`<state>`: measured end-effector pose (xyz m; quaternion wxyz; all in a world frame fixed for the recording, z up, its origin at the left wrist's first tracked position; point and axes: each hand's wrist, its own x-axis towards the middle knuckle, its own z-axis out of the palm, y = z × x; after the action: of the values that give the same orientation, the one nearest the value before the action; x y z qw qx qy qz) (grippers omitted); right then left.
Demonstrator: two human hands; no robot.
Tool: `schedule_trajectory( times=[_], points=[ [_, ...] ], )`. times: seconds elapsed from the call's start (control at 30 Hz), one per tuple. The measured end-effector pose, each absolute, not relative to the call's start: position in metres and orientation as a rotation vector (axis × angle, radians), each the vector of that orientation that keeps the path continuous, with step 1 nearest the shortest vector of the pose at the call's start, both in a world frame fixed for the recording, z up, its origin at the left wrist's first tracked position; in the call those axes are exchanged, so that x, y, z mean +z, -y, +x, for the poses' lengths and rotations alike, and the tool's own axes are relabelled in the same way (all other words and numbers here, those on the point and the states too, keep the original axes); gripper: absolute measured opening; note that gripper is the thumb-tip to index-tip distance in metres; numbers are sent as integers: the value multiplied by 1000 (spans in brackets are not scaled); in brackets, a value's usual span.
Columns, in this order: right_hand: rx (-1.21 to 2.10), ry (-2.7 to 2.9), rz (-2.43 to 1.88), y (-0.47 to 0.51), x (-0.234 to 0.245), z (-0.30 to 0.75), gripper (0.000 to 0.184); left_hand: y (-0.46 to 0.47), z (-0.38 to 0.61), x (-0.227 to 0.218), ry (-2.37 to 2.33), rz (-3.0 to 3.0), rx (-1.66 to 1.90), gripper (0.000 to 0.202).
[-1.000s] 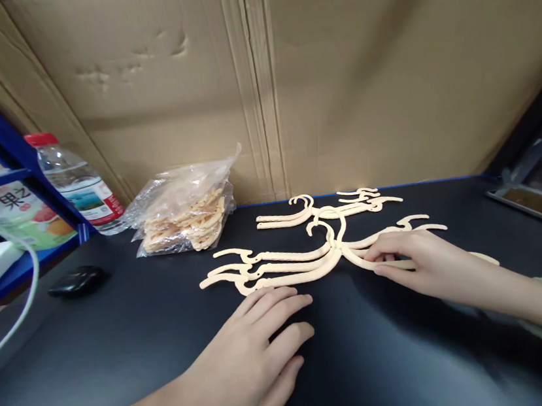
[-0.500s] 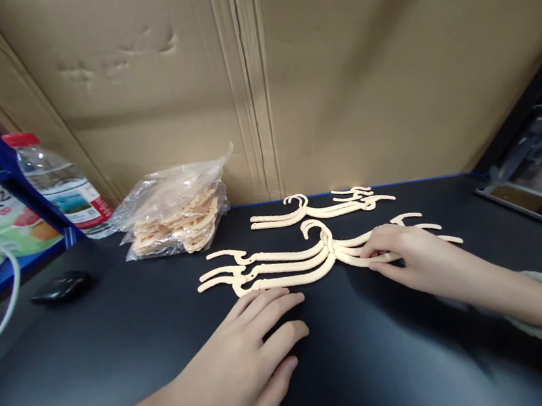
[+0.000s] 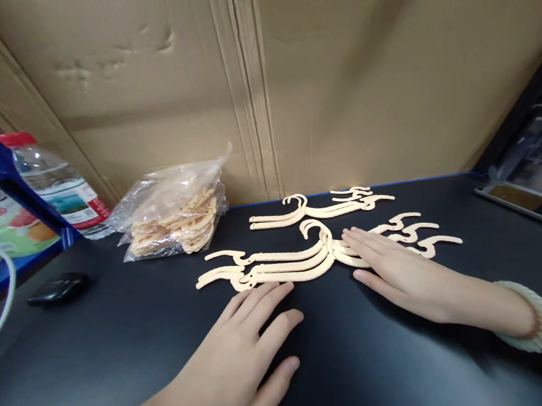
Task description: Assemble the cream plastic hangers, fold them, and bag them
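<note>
Three cream plastic folding hangers [image 3: 291, 266] lie close together on the black table, their hooks [image 3: 314, 225] bunched at the middle. My right hand [image 3: 395, 270] rests flat across their right arms, fingers stretched out, covering part of them. Below the left arms is my left hand [image 3: 255, 356], fingers spread, its fingertips at the edge of the nearest hanger. Whether those fingertips press on it I cannot tell. Farther back lies another small group of hanger parts [image 3: 334, 210], with a hook and loose curved end pieces [image 3: 351, 191].
A clear plastic bag [image 3: 173, 208] of more hanger pieces sits at the back left, beside a water bottle [image 3: 63, 182]. A black mouse [image 3: 59, 289] and a white cable [image 3: 8, 294] are at left. A cardboard wall [image 3: 358, 73] closes the back; a dark-framed tablet-like object [image 3: 533, 210] lies right.
My right hand has gone from gripping the nearest hanger's right arm to lying flat over the right arms, moving slightly left. My left hand has barely shifted.
</note>
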<state>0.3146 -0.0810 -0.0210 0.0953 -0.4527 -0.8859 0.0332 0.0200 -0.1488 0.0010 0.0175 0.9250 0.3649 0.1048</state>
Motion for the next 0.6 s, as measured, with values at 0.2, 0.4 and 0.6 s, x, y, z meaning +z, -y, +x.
schedule_trajectory(
  times=[0.2, 0.4, 0.6],
  points=[
    [65, 2619, -1315, 74, -24, 316, 60, 149, 20, -3, -1164, 2863, 362, 39],
    [106, 2606, -1311, 66, -24, 321, 60, 146, 20, -11, -1240, 2822, 451, 39],
    [146, 2558, -1295, 59, -27, 324, 57, 140, 18, -12, -1278, 2841, 482, 37]
  ],
)
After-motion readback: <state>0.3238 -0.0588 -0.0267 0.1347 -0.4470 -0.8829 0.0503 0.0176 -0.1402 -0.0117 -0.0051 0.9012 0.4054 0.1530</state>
